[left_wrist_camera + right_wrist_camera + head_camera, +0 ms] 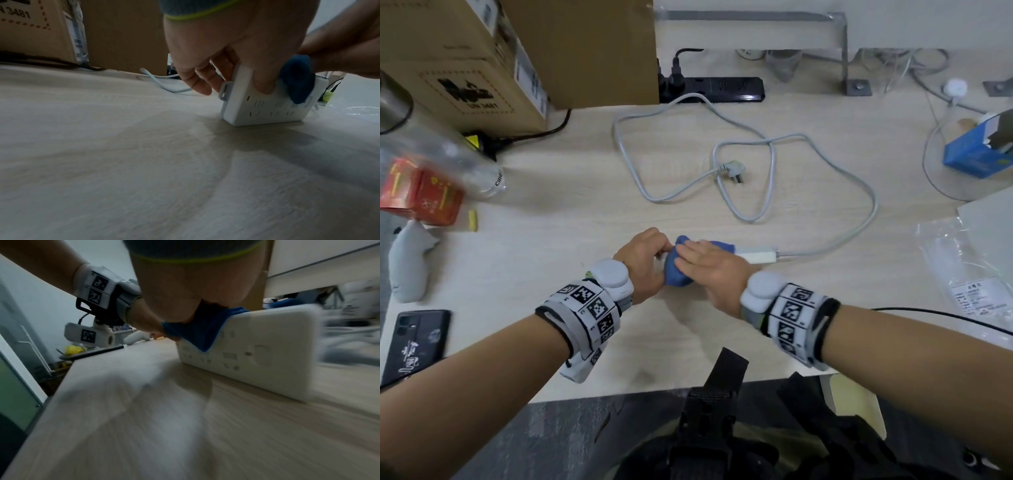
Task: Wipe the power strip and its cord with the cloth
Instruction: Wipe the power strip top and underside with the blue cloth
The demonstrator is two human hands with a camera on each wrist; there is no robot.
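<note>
The white power strip (756, 257) (265, 110) (267, 350) stands on its long edge on the pale wooden desk (585, 308), socket face toward me. My left hand (643, 260) (216, 48) grips its left end, thumb on the socket face and fingers behind. My right hand (709, 267) (174, 288) lies with straight fingers on the blue cloth (676, 270) (298, 79) (203, 327), which is draped over the strip's top edge and face. The grey cord (859, 192) leaves the strip's right end, loops across the desk and ends in a loose plug (732, 170).
A black power strip (722, 89) with plugs lies at the back beside cardboard boxes (482, 68). At the left are a plastic bottle (448, 161), a red box (421, 198), a grey plush toy (409, 263) and a phone (414, 342). At the right are a blue box (976, 150) and a plastic bag (969, 267).
</note>
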